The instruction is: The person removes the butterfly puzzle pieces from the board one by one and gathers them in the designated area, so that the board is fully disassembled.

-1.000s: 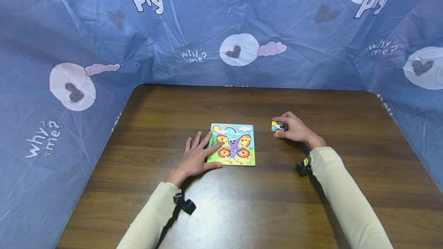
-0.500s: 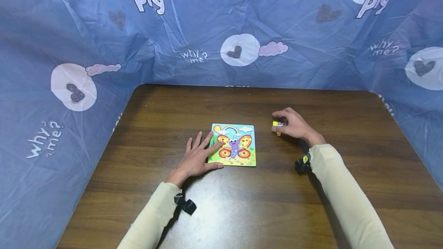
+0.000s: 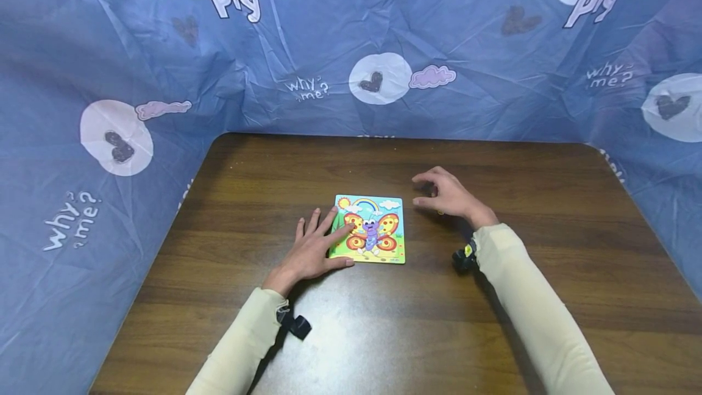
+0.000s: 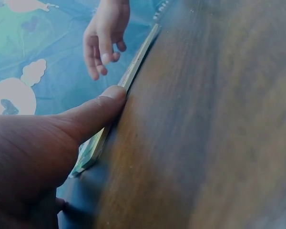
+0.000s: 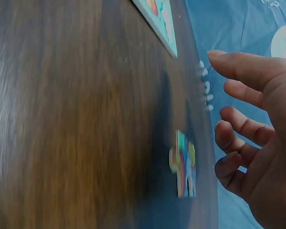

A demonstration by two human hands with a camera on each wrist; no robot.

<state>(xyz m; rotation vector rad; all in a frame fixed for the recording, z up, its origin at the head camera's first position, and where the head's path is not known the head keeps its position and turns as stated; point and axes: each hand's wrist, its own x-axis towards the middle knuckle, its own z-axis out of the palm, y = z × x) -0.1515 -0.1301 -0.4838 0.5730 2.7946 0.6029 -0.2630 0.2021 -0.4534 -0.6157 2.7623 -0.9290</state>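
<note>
Right hand point(image 3: 450, 195) leftward, piece point(image 5: 183, 164) hidden

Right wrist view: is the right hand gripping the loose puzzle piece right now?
No. The puzzle piece lies flat on the table, apart from the right hand, whose loosely spread fingers hold nothing.

Makeshift booth: cartoon sheets point(image 3: 351, 47) around table point(image 3: 384, 322)

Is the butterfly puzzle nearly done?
Nearly, it seems. Done: the butterfly puzzle shows its picture all over, though a small gap would be hard to see. In hand: the left hand presses its edge; the right hand hovers open, holding nothing. Left: one loose piece lies on the table beside the right hand.
</note>
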